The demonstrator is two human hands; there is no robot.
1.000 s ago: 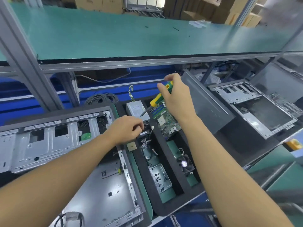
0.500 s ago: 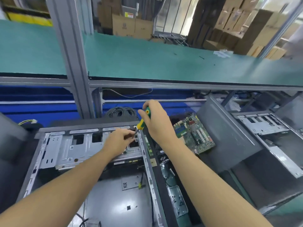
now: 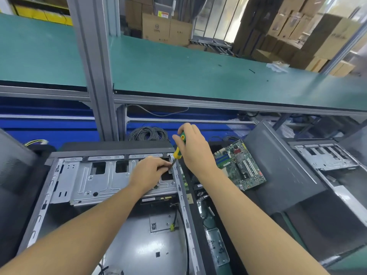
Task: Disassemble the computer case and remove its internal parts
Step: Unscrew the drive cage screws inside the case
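The case (image 3: 129,245) lies open at the surface's (image 3: 203,264) near left, its board (image 3: 240,165) already out beside it. The right hand (image 3: 194,147) grips the screwdriver (image 3: 177,150). The left hand (image 3: 147,173) pinches its tip, likely steadying it at the cage's (image 3: 89,179) right corner.

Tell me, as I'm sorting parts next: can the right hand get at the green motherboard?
Probably yes: the motherboard lies uncovered just beside the right hand, though that hand grips the screwdriver.
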